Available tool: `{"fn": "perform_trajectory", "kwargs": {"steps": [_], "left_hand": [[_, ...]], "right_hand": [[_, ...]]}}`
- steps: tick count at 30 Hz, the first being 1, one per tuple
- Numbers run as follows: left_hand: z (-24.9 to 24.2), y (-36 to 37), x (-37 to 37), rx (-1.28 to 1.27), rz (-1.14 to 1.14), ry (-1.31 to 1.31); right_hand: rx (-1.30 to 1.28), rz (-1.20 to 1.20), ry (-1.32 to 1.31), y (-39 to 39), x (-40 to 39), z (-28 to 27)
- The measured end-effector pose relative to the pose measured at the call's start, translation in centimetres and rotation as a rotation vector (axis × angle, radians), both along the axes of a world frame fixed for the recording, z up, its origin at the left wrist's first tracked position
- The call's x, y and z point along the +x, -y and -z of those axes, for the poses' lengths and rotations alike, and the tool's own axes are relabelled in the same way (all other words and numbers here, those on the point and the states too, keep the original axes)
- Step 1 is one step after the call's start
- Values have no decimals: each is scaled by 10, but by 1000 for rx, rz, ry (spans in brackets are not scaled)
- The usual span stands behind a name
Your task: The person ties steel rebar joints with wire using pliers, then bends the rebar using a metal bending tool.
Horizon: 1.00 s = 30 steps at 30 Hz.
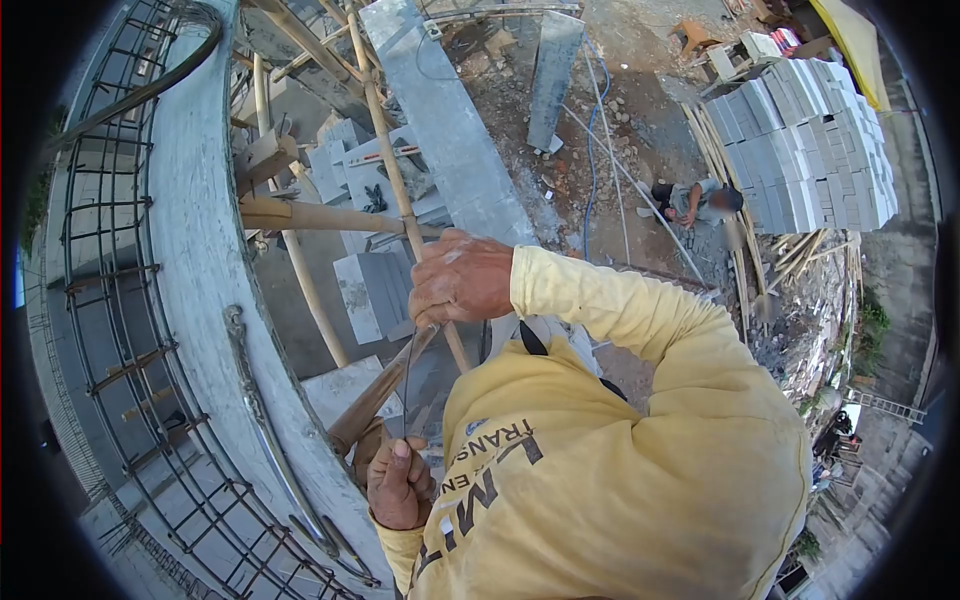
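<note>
Wire (pixel 406 385) runs taut near the middle of the scene.
At left lies a cage of steel bars (pixel 108 205), then a concrete ledge (pixel 190 200) bearing a metal bar (pixel 262 420); the left hand (pixel 398 486) pinches the wire's near part, the right hand (pixel 460 280) clenches its far part, and far right a person (pixel 692 204) is near stacked blocks (pixel 800 150).

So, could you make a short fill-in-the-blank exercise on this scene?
1. The person's shirt is ____ in colour.
2. The right hand appears ____ in the picture than the left hand.
3. A thin wire runs between the two ____.
4. The block stack stands on the picture's ____ side, not the left.

Missing words: yellow; higher; hands; right.
</note>
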<state>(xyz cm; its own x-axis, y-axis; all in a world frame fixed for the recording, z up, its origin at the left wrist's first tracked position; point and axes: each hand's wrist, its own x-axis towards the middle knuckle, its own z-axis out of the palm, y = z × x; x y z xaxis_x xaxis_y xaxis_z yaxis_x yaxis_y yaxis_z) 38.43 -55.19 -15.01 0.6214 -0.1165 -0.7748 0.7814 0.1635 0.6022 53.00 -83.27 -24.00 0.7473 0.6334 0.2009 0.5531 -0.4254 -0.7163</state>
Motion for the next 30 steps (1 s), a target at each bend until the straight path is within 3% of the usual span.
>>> {"fn": "perform_trajectory", "kwargs": {"steps": [3, 6, 9, 10, 11, 14, 17, 20, 28, 30], "left_hand": [[0, 5, -6, 123, 51, 97], [-4, 9, -6, 346, 104, 264], [-24, 10, 2, 471, 75, 454], [-25, 8, 0, 483, 32, 507], [-26, 7, 0, 503, -13, 560], [-46, 2, 5, 384, -166, 641], [-33, 11, 13, 334, -368, 840], [-27, 16, 10, 252, -334, 825], [-19, 15, -24, -293, -480, 827], [-17, 22, -35, -266, -520, 867]], "right_hand": [[-65, 8, 25, -6, 10, -3], [-101, 268, 236, -19, 17, -39], [220, 655, 301, -30, 24, -63], [634, 712, 96, -35, 28, -51], [728, 701, 1, -37, 30, -58], [894, 385, -584, -52, 30, -70], [731, 47, -690, -98, 4, -82], [651, -155, -762, -138, -7, -86], [760, -368, -831, -195, 14, -108], [836, -396, -858, -207, 24, -114]]}}
